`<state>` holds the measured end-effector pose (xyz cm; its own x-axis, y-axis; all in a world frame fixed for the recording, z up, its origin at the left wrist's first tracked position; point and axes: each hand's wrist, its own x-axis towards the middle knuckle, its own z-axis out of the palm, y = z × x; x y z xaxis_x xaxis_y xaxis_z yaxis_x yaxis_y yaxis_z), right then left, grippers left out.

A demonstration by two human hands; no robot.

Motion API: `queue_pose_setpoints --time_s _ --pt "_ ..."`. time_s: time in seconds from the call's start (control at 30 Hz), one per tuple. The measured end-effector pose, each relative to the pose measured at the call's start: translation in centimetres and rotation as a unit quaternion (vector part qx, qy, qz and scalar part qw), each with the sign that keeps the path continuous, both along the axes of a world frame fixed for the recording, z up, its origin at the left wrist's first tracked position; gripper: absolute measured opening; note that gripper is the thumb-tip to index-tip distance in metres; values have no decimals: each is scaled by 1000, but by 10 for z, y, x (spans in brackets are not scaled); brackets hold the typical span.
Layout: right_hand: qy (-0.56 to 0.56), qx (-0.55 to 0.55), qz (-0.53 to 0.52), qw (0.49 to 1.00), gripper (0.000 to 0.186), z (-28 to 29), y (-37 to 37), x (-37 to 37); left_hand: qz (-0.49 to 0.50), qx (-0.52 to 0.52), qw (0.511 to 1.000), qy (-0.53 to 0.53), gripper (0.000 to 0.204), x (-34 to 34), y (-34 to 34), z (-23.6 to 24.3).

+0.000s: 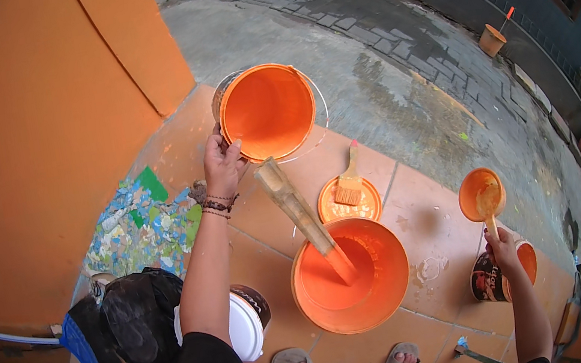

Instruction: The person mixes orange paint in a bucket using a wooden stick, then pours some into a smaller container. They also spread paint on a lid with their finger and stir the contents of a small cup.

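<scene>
My left hand [222, 166] grips the near left rim of a paint bucket [270, 109], thumb at the edge. The bucket is tilted so its orange-coated inside shows, and its wire handle hangs to the right. At the right, my right hand [502, 253] is closed around the handle of a paint-smeared dipper [476, 191], its bowl raised above a smaller paint can [488, 284]. Between my arms stands a wide tub [395, 283] of orange paint. A wooden stirring stick [300, 209] leans in it. Behind the tub, a paintbrush [349, 184] lies across an orange-smeared lid [327, 213].
An orange wall [51, 158] rises at the left, with paint flakes [141, 224] along its foot. A black plastic bag [143, 319] and a white-lidded bucket [245, 329] sit by my left arm. The tiled floor [432, 235] meets grey concrete [386, 113] beyond.
</scene>
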<state>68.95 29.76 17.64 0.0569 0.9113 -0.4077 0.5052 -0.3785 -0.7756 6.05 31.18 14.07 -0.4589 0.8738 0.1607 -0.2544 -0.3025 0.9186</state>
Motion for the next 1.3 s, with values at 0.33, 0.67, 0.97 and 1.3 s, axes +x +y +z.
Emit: queue_pose_setpoints --time_s 0.33,0.67,0.97,1.3 --pt "-6 20 -14 1000 14 2 -6 10 -2 44 999 -17 15 5 1 13" --pt "-7 56 -37 998 19 22 21 7 112 -74 991 -16 14 7 8 4" --pt "-261 339 -50 902 27 32 75 20 189 -228 943 -155 19 -40 32 -78" --pt "-420 216 -69 879 41 94 53 53 80 -217 958 -169 31 -54 21 -93"
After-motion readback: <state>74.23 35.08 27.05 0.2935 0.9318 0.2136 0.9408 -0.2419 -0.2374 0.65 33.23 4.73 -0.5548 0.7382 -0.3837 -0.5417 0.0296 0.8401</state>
